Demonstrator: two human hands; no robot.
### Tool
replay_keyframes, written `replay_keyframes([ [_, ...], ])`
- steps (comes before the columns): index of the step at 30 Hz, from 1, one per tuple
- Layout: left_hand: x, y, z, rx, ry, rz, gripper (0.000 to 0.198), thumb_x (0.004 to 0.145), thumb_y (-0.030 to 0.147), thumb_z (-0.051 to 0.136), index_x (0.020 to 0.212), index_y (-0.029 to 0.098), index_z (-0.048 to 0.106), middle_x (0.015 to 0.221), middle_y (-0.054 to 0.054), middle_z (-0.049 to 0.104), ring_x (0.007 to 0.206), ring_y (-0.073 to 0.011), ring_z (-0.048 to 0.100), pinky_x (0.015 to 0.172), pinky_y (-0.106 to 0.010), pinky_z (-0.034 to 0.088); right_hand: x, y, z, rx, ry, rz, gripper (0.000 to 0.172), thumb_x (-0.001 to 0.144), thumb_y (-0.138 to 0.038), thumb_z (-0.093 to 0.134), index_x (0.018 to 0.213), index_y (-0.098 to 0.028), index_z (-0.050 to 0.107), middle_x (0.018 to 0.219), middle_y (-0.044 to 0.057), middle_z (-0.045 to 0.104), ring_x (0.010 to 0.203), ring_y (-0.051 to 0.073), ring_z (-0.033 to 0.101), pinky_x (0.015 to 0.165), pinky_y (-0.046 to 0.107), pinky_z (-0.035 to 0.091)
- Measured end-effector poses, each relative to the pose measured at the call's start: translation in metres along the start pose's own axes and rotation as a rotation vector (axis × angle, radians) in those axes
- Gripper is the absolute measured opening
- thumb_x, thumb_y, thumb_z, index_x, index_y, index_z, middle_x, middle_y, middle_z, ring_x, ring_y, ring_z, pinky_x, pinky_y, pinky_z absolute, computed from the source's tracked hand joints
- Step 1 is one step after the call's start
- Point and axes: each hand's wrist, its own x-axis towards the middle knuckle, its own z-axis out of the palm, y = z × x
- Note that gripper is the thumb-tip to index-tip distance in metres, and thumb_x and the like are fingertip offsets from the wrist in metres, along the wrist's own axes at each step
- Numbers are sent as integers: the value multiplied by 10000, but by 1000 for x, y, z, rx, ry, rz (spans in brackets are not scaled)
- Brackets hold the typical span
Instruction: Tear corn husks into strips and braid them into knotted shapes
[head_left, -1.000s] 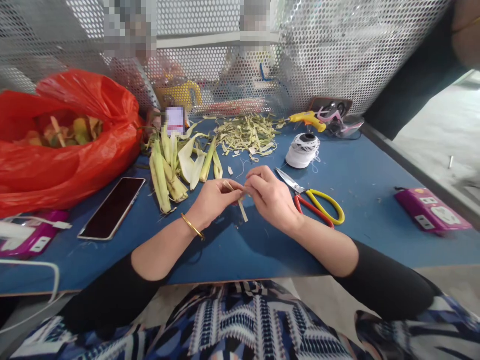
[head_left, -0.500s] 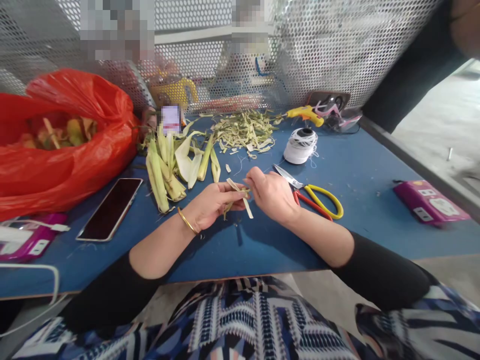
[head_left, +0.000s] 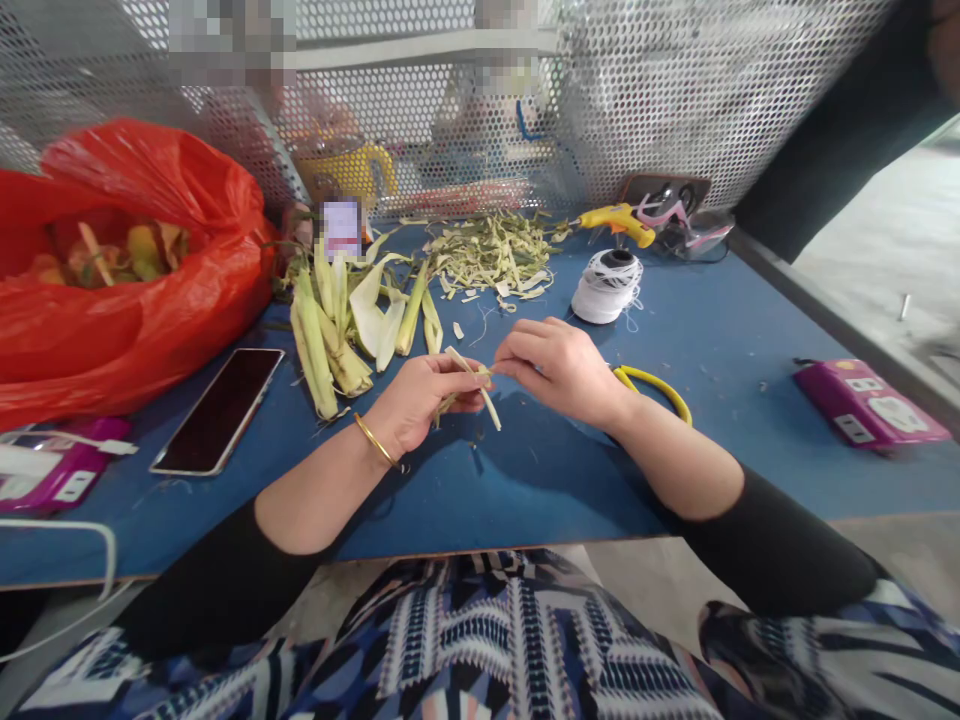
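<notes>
A pale corn husk strip (head_left: 489, 405) crosses other husk pieces between the thumb and fingers of my left hand (head_left: 427, 400). My right hand (head_left: 559, 370) is closed in a pinch just to the right, its fingertips at the end of a thin husk strip that sticks out from the bundle. Any thread there is too fine to make out. Beneath my right forearm lie scissors, of which only the yellow handle (head_left: 656, 390) shows. Corn husks (head_left: 315, 345) lie in a bunch beyond my left hand, and a heap of shredded husk (head_left: 495, 255) sits farther back.
A white thread spool (head_left: 604, 290) stands behind my right hand. Beyond it lie a yellow glue gun (head_left: 619, 222) and safety glasses (head_left: 694, 230). A red plastic bag (head_left: 150, 330), a phone (head_left: 221, 412) and purple packs (head_left: 874, 400) are at the sides. Perforated metal panels border the back.
My right hand has shifted right and turned flatter, now covering the scissors' blades and red handle. The left hand keeps its hold on the husk, with the strip slightly tilted.
</notes>
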Motion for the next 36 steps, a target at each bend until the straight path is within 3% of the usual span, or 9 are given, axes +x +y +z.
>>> replay_keyframes([
  [6, 3, 6, -2, -186, 51, -15, 125, 653, 50, 734, 710, 135, 661, 641, -14, 680, 544, -108, 616, 607, -257, 545, 0, -4, -5, -20, -1, 17, 256, 959, -290, 467, 808, -177, 639, 765, 37, 634, 684, 142, 527, 691, 291, 343],
  [11, 4, 8, -5, -236, 32, -21, 118, 672, 35, 697, 724, 137, 665, 658, -24, 696, 539, -105, 617, 583, -240, 548, 0, -2, 4, 291, -9, 337, 166, 850, -226, 528, 732, -168, 629, 694, 9, 613, 634, 119, 499, 610, 253, 351],
  [14, 3, 6, -6, -200, -58, -30, 115, 648, 48, 718, 717, 134, 687, 644, -20, 691, 529, -101, 613, 562, -225, 537, 2, -1, 11, 547, -51, 549, 169, 792, -281, 555, 693, -163, 624, 585, -22, 561, 552, 106, 454, 545, 246, 330],
  [16, 1, 5, -5, -156, -125, -54, 110, 634, 59, 732, 708, 132, 696, 638, -25, 693, 521, -100, 616, 545, -212, 523, 3, -2, 14, 707, -54, 612, 149, 738, -288, 570, 689, -160, 629, 566, -31, 554, 532, 100, 453, 536, 244, 337],
  [22, -1, 2, -4, -62, -179, -58, 152, 580, 113, 793, 696, 127, 694, 666, -47, 711, 540, -111, 630, 551, -221, 507, 5, -11, 22, 930, 35, 682, 108, 629, -247, 564, 633, -162, 632, 544, -34, 578, 522, 91, 466, 542, 240, 367],
  [27, -2, 0, -4, 11, -158, 10, 210, 547, 165, 825, 715, 131, 702, 670, -42, 711, 542, -115, 623, 566, -239, 504, 7, -17, 25, 1006, -10, 791, 72, 563, -202, 565, 583, -167, 625, 463, -58, 528, 468, 76, 428, 479, 216, 333],
  [36, -2, 4, -2, 46, -15, 221, 321, 477, 255, 879, 711, 154, 684, 675, 0, 680, 606, -133, 631, 643, -290, 534, 4, -21, 30, 1006, -90, 855, 92, 623, -210, 582, 557, -162, 624, 467, -41, 524, 454, 80, 433, 467, 214, 346],
])
